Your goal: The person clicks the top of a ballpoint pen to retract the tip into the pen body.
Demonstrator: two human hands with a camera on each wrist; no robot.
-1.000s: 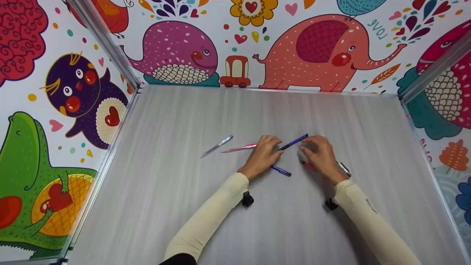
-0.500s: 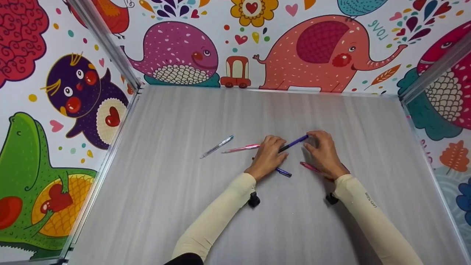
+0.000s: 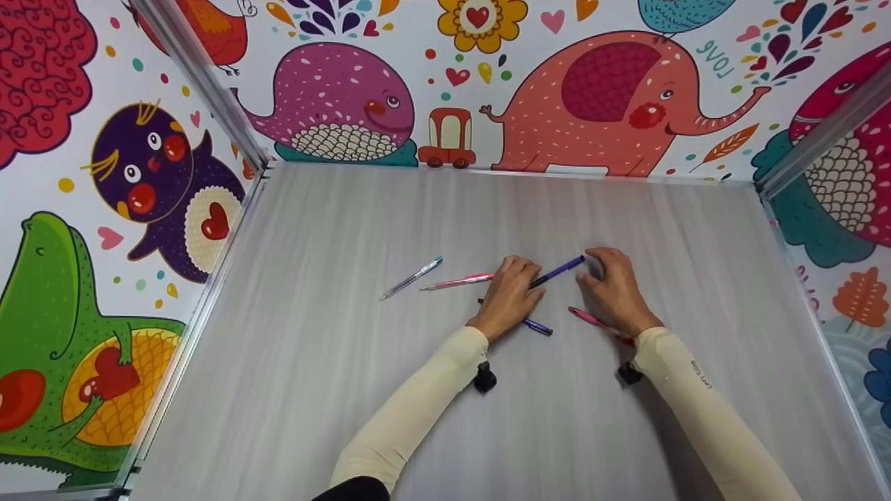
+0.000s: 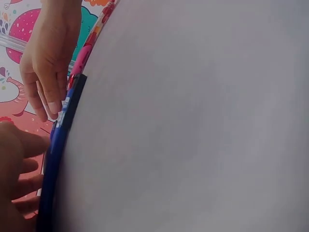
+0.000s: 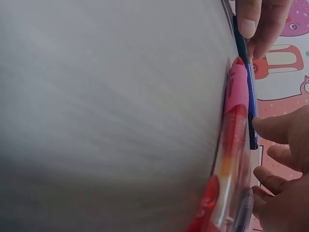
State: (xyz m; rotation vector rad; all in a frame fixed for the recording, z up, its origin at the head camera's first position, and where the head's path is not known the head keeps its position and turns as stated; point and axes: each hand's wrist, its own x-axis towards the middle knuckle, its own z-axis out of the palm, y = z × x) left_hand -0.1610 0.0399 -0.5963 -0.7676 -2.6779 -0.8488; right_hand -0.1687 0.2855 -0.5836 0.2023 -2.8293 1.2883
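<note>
A purple-blue pen with a dark end [image 3: 557, 271] lies slantwise between the hands on the table. My left hand [image 3: 507, 296] is at its dark lower end, fingers and thumb spread to either side. My right hand [image 3: 616, 289] is at the pen's far end, with a gap between thumb and index finger. Beneath my left hand runs another blue pen [image 3: 537, 326], its middle hidden. A red pen with a pink grip [image 5: 237, 92] lies by my right wrist, and a greyish pen [image 5: 245, 210] shows beside it in the right wrist view.
Left of the hands lie a clear pen with a teal end [image 3: 411, 278] and a pink pen [image 3: 456, 282], partly behind my left hand. The wood-grain table [image 3: 313, 390] is bordered by printed cartoon panels [image 3: 334, 97] and metal posts [image 3: 198, 76].
My left hand has shifted slightly right, and my right hand has moved slightly right. The purple-blue pen stays nearly in place. The silver pen by my right wrist is now hidden in the head view.
</note>
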